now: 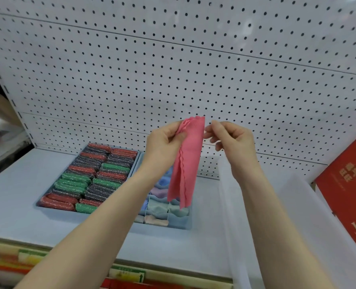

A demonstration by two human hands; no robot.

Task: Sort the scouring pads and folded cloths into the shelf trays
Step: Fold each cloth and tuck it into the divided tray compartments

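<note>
Two bare forearms, no sleeves in frame. Left hand [164,140] bare: no glove, ring, watch or band seen. Right hand [233,138] likewise bare, wrist uncovered. Fingernails short and plain where visible. Both arms uncovered right to the bottom frame edge. No marks visible.

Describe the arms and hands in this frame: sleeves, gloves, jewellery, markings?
Both forearms are bare right up to the bottom edge of the frame, with no sleeves in view. The left hand and right hand wear no gloves. No rings, watch, bracelets or markings show on either. Fingernails look short and plain.
</note>
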